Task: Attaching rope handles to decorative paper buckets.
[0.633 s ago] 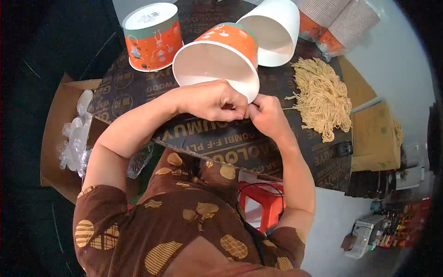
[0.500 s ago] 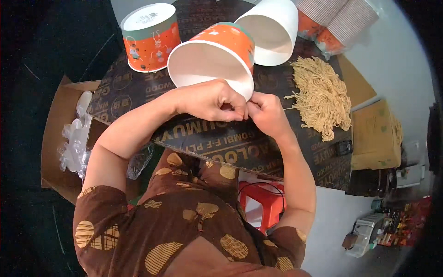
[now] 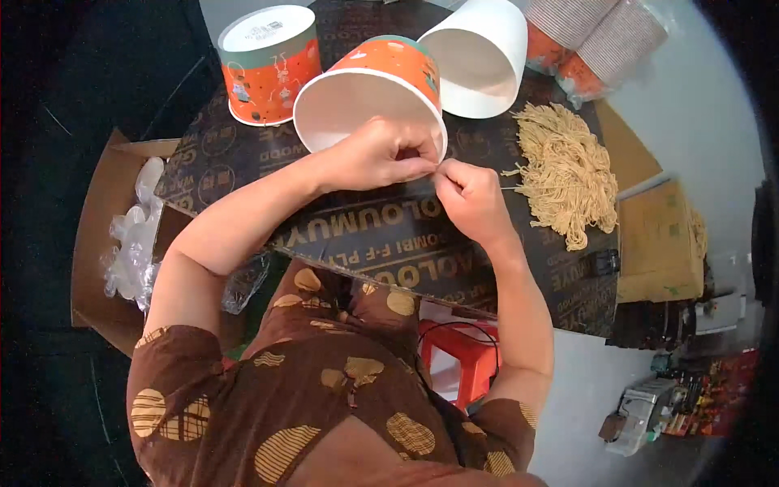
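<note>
An orange paper bucket with a green base band lies tipped on the tabletop, its white open mouth toward me. At the right end of its rim, both my hands meet, fingertips almost touching. My left hand is closed in a pinch in front of the mouth, and what sits between its fingertips is too small to make out. My right hand is curled closed round a thin beige string. A short length of it shows between that hand and the heap of beige strings to the right.
Another orange bucket stands upside down at left. A white bucket lies on its side behind. Stacked, wrapped buckets fill the far right. A cardboard box with clear plastic pieces sits left of the table; a red stool is below.
My left hand has turned and lifted slightly, its thumb now stretched toward my right hand's fingertips. The right hand has barely moved. The tipped bucket has shifted a little.
</note>
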Action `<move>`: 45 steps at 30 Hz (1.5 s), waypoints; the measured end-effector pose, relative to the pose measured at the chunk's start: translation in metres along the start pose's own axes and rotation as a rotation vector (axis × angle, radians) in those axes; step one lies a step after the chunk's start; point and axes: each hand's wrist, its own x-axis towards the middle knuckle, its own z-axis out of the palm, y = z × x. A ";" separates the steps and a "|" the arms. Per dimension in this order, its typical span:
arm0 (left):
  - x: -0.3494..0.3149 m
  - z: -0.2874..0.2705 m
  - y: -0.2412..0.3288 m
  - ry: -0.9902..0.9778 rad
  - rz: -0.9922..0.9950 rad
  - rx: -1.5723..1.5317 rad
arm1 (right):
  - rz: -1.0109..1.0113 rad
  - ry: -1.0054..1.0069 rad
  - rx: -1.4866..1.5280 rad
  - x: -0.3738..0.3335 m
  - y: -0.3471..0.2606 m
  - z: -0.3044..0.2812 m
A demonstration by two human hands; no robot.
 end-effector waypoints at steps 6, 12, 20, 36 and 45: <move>0.001 0.000 0.002 -0.046 0.056 0.035 | -0.108 0.031 -0.077 -0.002 -0.007 -0.005; 0.003 0.002 0.001 0.019 0.179 0.109 | -0.179 0.166 -0.026 -0.001 -0.010 -0.005; 0.007 0.006 0.001 0.182 0.372 0.304 | -0.523 0.238 -0.315 -0.003 -0.020 -0.007; 0.001 0.010 0.007 0.264 0.365 0.328 | -0.023 0.263 0.169 -0.007 -0.025 0.002; -0.001 0.017 0.014 0.292 0.402 0.338 | -0.138 0.287 0.129 -0.006 -0.018 0.004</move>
